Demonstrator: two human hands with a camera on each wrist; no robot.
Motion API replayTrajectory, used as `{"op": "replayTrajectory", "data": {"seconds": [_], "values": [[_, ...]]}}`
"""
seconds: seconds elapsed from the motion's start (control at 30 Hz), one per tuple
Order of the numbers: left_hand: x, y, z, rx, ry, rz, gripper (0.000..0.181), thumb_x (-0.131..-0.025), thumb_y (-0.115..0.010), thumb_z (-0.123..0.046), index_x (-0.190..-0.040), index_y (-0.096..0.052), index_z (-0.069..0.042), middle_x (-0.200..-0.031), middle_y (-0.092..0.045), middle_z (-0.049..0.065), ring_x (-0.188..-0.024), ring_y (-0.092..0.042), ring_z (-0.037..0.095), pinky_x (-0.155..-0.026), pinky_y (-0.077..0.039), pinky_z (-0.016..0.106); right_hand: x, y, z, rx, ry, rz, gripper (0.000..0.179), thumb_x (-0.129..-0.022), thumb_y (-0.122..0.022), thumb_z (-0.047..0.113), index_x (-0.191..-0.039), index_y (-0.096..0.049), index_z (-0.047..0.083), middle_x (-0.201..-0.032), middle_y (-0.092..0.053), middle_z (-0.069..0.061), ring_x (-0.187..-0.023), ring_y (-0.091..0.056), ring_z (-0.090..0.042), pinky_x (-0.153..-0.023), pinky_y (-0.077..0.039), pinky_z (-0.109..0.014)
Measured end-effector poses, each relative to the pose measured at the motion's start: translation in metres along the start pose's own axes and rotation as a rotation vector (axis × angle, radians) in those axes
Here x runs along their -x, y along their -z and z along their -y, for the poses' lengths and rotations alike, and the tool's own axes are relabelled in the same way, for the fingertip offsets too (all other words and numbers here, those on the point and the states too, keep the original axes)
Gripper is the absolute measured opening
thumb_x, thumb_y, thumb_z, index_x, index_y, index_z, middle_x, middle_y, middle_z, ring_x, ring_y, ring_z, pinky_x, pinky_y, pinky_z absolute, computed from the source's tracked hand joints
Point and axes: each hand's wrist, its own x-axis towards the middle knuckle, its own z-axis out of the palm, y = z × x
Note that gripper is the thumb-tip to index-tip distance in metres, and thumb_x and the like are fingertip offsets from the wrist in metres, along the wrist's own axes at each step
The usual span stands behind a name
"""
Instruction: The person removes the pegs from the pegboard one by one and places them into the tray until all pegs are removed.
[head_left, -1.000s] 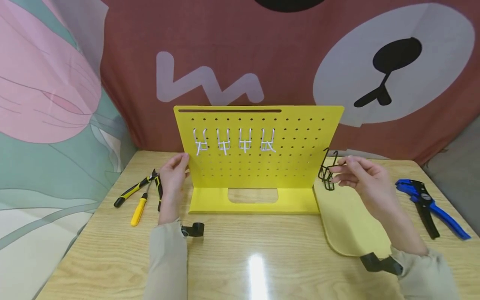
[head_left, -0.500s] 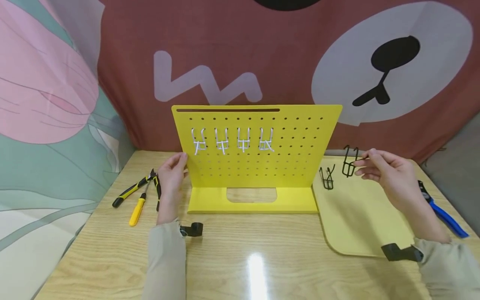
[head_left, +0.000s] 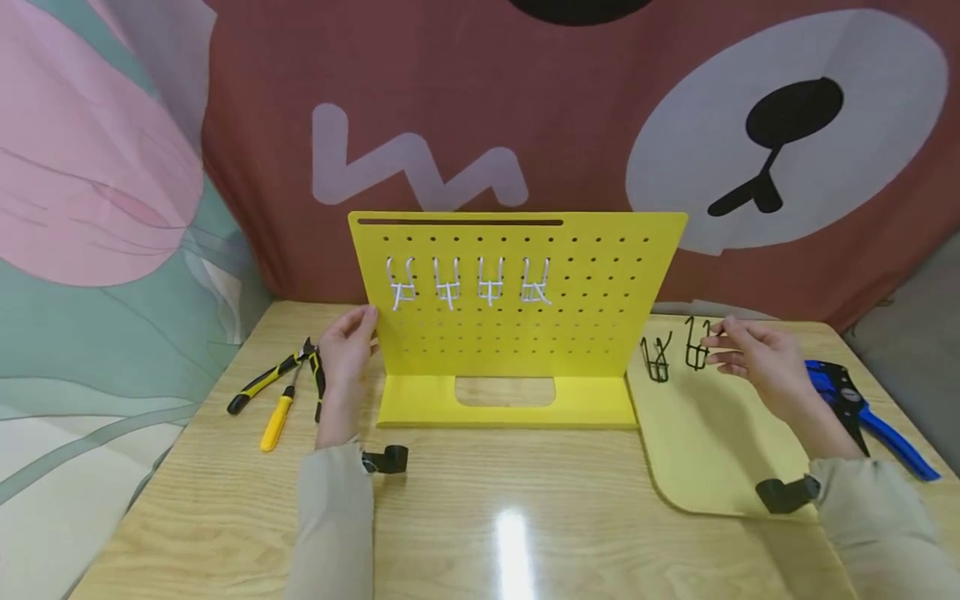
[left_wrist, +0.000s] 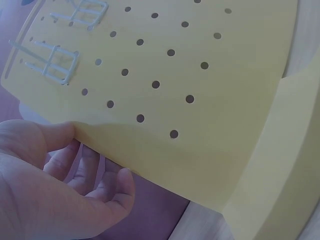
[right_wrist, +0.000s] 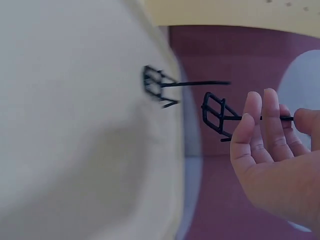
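Observation:
A yellow pegboard (head_left: 510,333) stands upright on its base, with several white wire hooks (head_left: 491,283) hung in a row on it. My left hand (head_left: 348,350) grips its left edge; in the left wrist view the thumb lies at the front and the other fingers reach behind the edge. At right, my right hand (head_left: 765,362) pinches a black wire hook (head_left: 697,354) by its long prong between thumb and finger, over the pale yellow tray (head_left: 720,467). A second black wire hook (head_left: 656,365) sits on the tray near the board's right edge.
Left of the board lie diagonal pliers (head_left: 273,379) with black and yellow handles and a yellow screwdriver (head_left: 277,421). A blue wire stripper (head_left: 892,429) lies right of the tray, partly behind my right forearm. A printed cloth (head_left: 585,125) hangs behind the table.
My right hand has moved right with the black wire hook, away from the one on the tray, then slightly back left and lower. The left hand keeps its grip on the pegboard.

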Motion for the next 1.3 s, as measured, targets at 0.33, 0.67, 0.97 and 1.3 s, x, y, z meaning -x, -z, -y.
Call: {"op": "replayTrajectory", "data": {"seconds": [0.33,0.67,0.97,1.3], "values": [[0.002,-0.001,0.0,-0.002,-0.002,0.004,0.035,-0.095,-0.061,-0.029,-0.122,-0.063,-0.006,-0.107,-0.061,0.0,-0.093,-0.057,0.011,-0.081,-0.049,0.028,-0.013,0.013,-0.023,0.098,-0.103,0.012,0.022,-0.098,-0.053,0.036,-0.095,-0.066,0.019,-0.087,-0.071,0.007,-0.072,-0.068,-0.009,-0.062,-0.054,-0.023],[0.002,0.0,-0.001,-0.002,0.001,0.0,0.035,-0.095,-0.061,-0.03,-0.121,-0.064,-0.006,-0.108,-0.06,0.0,-0.094,-0.057,0.011,-0.086,-0.049,0.033,-0.018,0.017,-0.037,0.137,-0.123,-0.021,0.023,-0.097,-0.054,0.038,-0.096,-0.066,0.018,-0.084,-0.071,0.007,-0.072,-0.068,-0.01,-0.062,-0.055,-0.024],[-0.002,-0.001,0.002,0.017,-0.015,-0.003,0.03,-0.095,-0.062,-0.026,-0.117,-0.065,-0.005,-0.101,-0.061,-0.002,-0.088,-0.057,0.01,-0.08,-0.05,0.03,-0.022,0.014,-0.04,0.189,-0.11,-0.029,0.028,-0.098,-0.052,0.039,-0.099,-0.062,0.013,-0.081,-0.068,0.007,-0.074,-0.067,-0.009,-0.064,-0.055,-0.024],[-0.001,0.001,0.002,0.021,0.005,0.001,0.031,-0.094,-0.063,-0.029,-0.117,-0.066,-0.008,-0.103,-0.062,-0.001,-0.091,-0.058,0.012,-0.086,-0.049,0.036,-0.021,0.014,-0.042,0.192,-0.126,-0.019,0.041,-0.098,-0.052,0.039,-0.129,-0.041,0.014,-0.083,-0.071,0.008,-0.073,-0.069,-0.011,-0.064,-0.056,-0.025]]}}
